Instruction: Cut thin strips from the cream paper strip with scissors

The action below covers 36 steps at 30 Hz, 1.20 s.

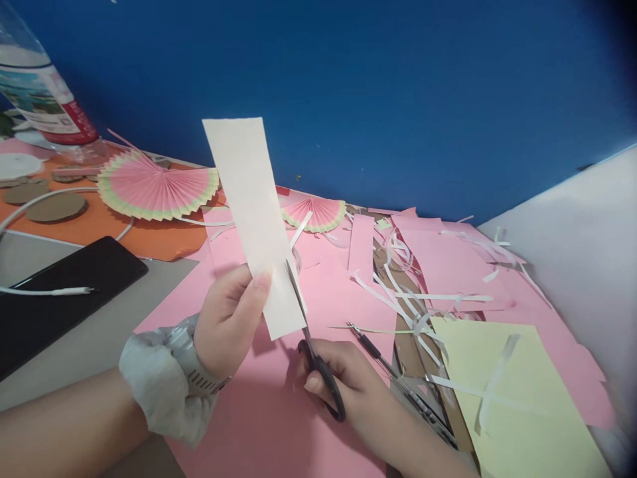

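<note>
Between thumb and fingers, my left hand [229,315] pinches the left edge of an upright strip of white paper [249,192]. On that wrist sit a pale scrunchie and a clear band. My right hand [343,375] grips black-handled scissors [328,385], fingers in the loops. The blades point up and lie along the paper's lower right edge, where a narrow sliver stands partly apart from the strip. Underneath both hands spreads a large sheet of pink paper [279,418].
Two pleated pink fans, one larger [159,186] and one smaller [318,211], stand near the blue wall. A phone [64,292], cable and bottle [50,93] are left. Paper scraps, a pen [371,345] and a yellow sheet [522,385] lie right.
</note>
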Each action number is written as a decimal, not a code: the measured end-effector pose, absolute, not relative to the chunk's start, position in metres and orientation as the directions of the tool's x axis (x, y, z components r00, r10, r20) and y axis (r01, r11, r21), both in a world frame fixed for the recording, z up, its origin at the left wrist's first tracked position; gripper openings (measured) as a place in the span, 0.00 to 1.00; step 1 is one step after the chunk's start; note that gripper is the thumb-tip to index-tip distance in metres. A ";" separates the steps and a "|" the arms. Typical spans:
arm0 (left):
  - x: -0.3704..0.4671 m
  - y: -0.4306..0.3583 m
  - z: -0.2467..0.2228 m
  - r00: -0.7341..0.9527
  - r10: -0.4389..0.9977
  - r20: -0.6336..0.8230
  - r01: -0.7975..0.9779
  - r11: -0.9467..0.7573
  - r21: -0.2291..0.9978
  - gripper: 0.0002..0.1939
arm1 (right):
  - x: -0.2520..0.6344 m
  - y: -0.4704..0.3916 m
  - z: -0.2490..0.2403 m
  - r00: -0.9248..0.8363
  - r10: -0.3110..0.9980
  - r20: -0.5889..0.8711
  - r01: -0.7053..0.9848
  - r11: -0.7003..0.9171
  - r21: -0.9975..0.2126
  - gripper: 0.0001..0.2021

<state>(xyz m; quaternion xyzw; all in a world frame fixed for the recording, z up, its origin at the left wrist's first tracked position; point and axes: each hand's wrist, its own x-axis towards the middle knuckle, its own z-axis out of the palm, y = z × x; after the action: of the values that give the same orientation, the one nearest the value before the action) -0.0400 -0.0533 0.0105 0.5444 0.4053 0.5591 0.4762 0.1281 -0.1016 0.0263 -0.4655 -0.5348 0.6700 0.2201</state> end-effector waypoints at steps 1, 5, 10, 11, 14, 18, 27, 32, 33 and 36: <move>-0.040 -0.053 0.010 0.040 0.973 0.229 -0.095 -0.224 0.970 0.16 | 0.128 -0.102 0.026 -0.470 0.793 -0.387 0.202 -0.330 -0.922 0.18; -0.039 -0.052 0.008 0.035 0.968 0.247 -0.137 -0.240 0.961 0.14 | 0.129 -0.102 0.024 -0.478 0.793 -0.378 0.190 -0.327 -0.926 0.20; -0.041 -0.053 0.008 0.028 0.971 0.237 -0.109 -0.233 0.966 0.16 | 0.129 -0.102 0.023 -0.475 0.797 -0.373 0.187 -0.323 -0.928 0.16; -0.041 -0.053 0.008 0.031 0.970 0.239 -0.101 -0.235 0.967 0.16 | 0.129 -0.103 0.023 -0.470 0.802 -0.369 0.179 -0.323 -0.929 0.15; -0.041 -0.053 0.009 0.039 0.968 0.246 -0.082 -0.242 0.967 0.17 | 0.128 -0.103 0.023 -0.463 0.802 -0.376 0.161 -0.341 -0.926 0.13; -0.041 -0.053 0.007 0.021 0.970 0.243 -0.064 -0.241 0.968 0.17 | 0.128 -0.103 0.024 -0.461 0.800 -0.385 0.142 -0.362 -0.921 0.15; -0.042 -0.054 0.005 0.003 0.979 0.206 -0.041 -0.205 0.978 0.17 | 0.126 -0.100 0.027 -0.459 0.789 -0.409 0.139 -0.391 -0.910 0.22; -0.041 -0.053 0.007 0.016 0.974 0.226 -0.042 -0.225 0.973 0.17 | 0.125 -0.101 0.027 -0.464 0.783 -0.414 0.126 -0.405 -0.906 0.22; -0.041 -0.054 0.007 0.018 0.973 0.232 -0.043 -0.231 0.972 0.17 | 0.125 -0.101 0.027 -0.464 0.779 -0.421 0.130 -0.411 -0.902 0.21; -0.041 -0.054 0.009 0.031 0.972 0.233 -0.038 -0.232 0.972 0.18 | 0.126 -0.101 0.027 -0.461 0.778 -0.428 0.147 -0.409 -0.901 0.21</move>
<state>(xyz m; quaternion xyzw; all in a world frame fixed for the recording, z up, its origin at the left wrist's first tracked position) -0.0410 -0.0541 0.0091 0.5551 0.4204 0.5549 0.4552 0.1262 -0.1011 0.0269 -0.4674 -0.4944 0.6970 0.2263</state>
